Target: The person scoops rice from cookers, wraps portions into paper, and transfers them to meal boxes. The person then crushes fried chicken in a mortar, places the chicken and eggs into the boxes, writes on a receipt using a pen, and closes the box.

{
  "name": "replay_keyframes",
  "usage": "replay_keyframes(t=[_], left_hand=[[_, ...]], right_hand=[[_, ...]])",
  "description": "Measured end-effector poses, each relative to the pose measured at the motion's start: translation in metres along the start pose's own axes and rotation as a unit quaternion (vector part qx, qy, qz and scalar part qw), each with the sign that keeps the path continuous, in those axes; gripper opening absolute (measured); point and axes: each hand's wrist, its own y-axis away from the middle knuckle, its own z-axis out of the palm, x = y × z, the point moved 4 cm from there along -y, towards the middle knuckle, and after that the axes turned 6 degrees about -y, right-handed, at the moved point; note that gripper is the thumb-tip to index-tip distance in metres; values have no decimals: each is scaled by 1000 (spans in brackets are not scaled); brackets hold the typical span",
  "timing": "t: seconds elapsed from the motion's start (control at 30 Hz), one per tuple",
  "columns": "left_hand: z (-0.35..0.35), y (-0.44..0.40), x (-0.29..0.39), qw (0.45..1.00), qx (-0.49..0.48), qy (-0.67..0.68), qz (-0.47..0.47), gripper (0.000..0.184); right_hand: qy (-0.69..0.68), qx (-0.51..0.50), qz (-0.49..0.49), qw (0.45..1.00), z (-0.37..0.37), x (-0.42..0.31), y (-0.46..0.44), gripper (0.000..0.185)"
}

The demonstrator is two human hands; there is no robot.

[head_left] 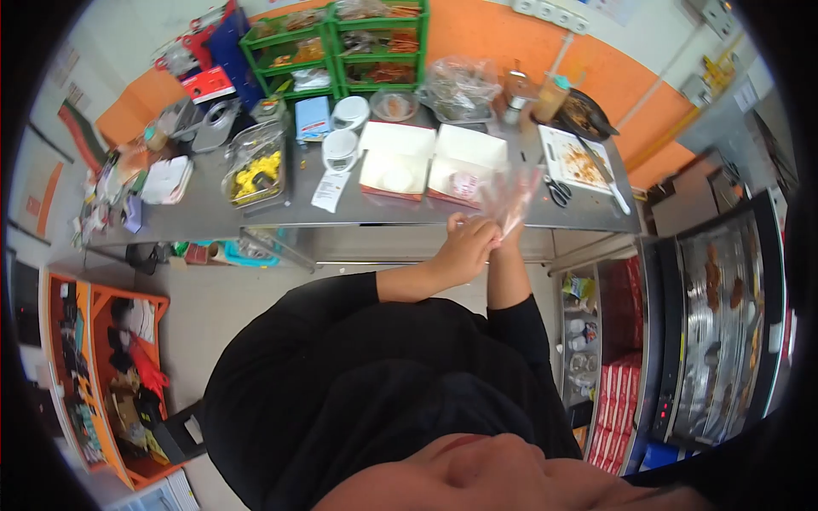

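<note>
A thin clear plastic glove or bag [509, 194] rises above the table's front edge, blurred. My left hand [474, 242] is closed with its fingers gripping the lower edge of this plastic. My right hand [509, 238] is at the plastic's lower end, partly behind my left hand, and its fingers are hidden or smeared. Just beyond stand two open takeaway boxes with white insides. The left box [394, 140] holds a round white item [398, 177]; the right box [467, 146] holds a round packet with red print [464, 185].
Black-handled scissors [558, 192] lie near a white cutting board [562, 152] with a knife [615, 189]. White scales [340, 151] and a receipt [327, 191] are left of the boxes. Farther left is a clear tub of yellow food [256, 175]. Green racks [334, 51] stand behind.
</note>
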Motion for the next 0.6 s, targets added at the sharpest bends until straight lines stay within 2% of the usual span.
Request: replay_keyframes(t=[0.07, 0.13, 0.2, 0.27, 0.33, 0.37, 0.4, 0.43, 0.47, 0.5, 0.53, 0.57, 0.6], left_hand=[[-1, 2, -9, 1000, 10, 23, 0, 6], [-7, 0, -5, 998, 27, 47, 15, 7], [-11, -2, -8, 997, 51, 53, 17, 6], [-11, 3, -18, 995, 44, 94, 1, 6], [-19, 7, -21, 990, 27, 132, -32, 7], [-31, 4, -23, 990, 34, 129, -40, 7], [-42, 5, -21, 992, 43, 121, -6, 6], [-49, 9, -19, 991, 50, 118, 28, 6], [-50, 18, -23, 990, 49, 129, 23, 6], [-50, 30, -38, 967, 57, 237, -79, 6], [-46, 40, -58, 923, 63, 338, -176, 8], [-39, 39, -79, 920, 59, 345, -176, 8], [-15, 41, -108, 746, -15, 595, -298, 13]], right_hand=[[18, -71, -50, 996, -7, 3, -25, 88], [-80, -56, 51, 994, 24, -6, -18, 88], [-107, -60, 42, 992, 52, -13, -9, 90], [84, -91, -81, 989, 17, 14, -53, 80], [20, -58, -106, 992, 68, -11, -23, 74], [-147, -58, -55, 986, 95, -18, -9, 78], [-142, -57, -50, 987, 104, -16, -8, 78], [-280, -252, 3, 926, 123, -15, -5, 79], [-401, -427, 57, 808, 135, -21, 6, 79], [-380, -316, 100, 863, 132, -17, 5, 85], [-372, -310, 99, 869, 131, -13, 4, 85], [-340, -354, 100, 866, 136, -6, 4, 85], [-306, -395, 102, 860, 140, 1, 7, 86]])
